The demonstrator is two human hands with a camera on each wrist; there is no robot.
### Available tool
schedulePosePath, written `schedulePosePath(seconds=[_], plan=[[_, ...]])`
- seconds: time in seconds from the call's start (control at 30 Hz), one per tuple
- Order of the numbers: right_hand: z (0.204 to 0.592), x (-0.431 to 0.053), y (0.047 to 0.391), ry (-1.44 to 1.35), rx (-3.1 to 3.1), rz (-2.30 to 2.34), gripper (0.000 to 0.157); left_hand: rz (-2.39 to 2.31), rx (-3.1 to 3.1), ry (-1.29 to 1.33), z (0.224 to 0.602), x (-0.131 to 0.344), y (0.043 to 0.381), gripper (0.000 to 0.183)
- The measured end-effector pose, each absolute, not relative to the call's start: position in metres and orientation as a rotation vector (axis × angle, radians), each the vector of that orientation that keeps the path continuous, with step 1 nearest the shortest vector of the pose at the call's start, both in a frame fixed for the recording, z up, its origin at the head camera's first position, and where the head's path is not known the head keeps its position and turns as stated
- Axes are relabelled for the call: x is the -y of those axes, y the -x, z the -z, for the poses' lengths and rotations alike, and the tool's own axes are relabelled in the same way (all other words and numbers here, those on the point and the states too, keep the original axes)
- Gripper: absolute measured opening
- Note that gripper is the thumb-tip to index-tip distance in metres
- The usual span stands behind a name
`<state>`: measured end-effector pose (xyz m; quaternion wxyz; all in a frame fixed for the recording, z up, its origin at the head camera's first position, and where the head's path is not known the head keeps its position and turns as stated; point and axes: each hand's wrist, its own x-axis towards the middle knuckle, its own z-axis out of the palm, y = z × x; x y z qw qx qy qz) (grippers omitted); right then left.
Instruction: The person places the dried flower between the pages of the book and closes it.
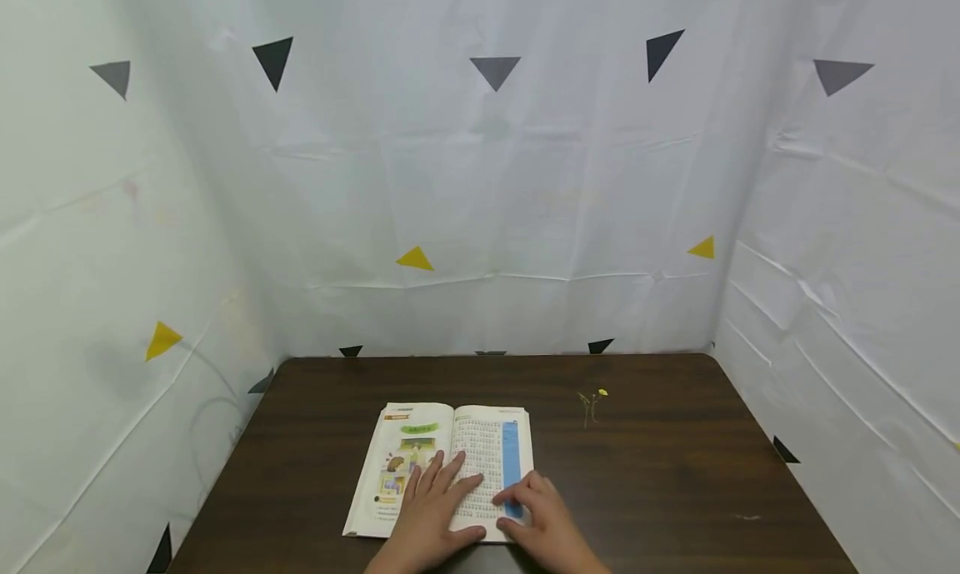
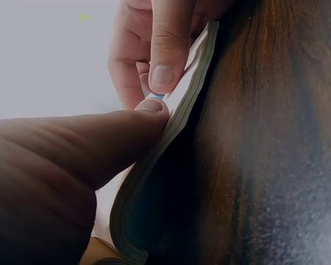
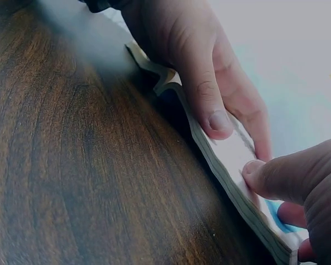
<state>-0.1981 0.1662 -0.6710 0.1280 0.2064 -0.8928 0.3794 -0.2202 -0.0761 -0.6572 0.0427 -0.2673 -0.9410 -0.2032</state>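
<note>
An open book (image 1: 408, 474) lies on the dark wooden table (image 1: 675, 474) near its front edge. A blue bookmark strip (image 1: 511, 453) runs down the right-hand page. My left hand (image 1: 431, 503) lies flat on the pages with fingers spread, its thumb (image 2: 99, 143) at the book's near edge (image 2: 176, 116). My right hand (image 1: 517, 507) is at the book's lower right corner, pinching the lower end of the blue bookmark (image 3: 276, 212) between thumb (image 3: 287, 176) and finger. In the right wrist view my left hand (image 3: 193, 61) rests on the stack of pages (image 3: 231, 182).
A small sprig with a yellow flower (image 1: 592, 403) lies on the table to the right of the book. White sheets with triangle marks (image 1: 495, 70) wall in the table at the back and both sides.
</note>
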Motion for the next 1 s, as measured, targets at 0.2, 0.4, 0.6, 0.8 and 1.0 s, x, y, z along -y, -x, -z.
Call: schedulePosePath(seconds=[0.2,0.4,0.6,0.8,1.0], plan=[[0.667,-0.165,0.197,-0.601,2.595,-1.094,0.03,0.645,2.869,0.806,0.655,0.076,0.219,0.072],[0.66,-0.165,0.194,-0.584,2.612,-1.172,0.026,0.605,2.859,0.791,0.658,0.075,0.218,0.073],[0.643,-0.179,0.198,-0.538,2.635,-1.279,0.016,0.594,2.784,0.778,0.656,0.069,0.219,0.071],[0.634,-0.215,0.212,-0.241,2.704,-1.251,0.008,0.597,2.835,0.741,0.656,0.065,0.218,0.072],[0.624,-0.254,0.228,-0.036,2.746,-1.091,0.007,0.606,2.86,0.742,0.658,0.066,0.218,0.074]])
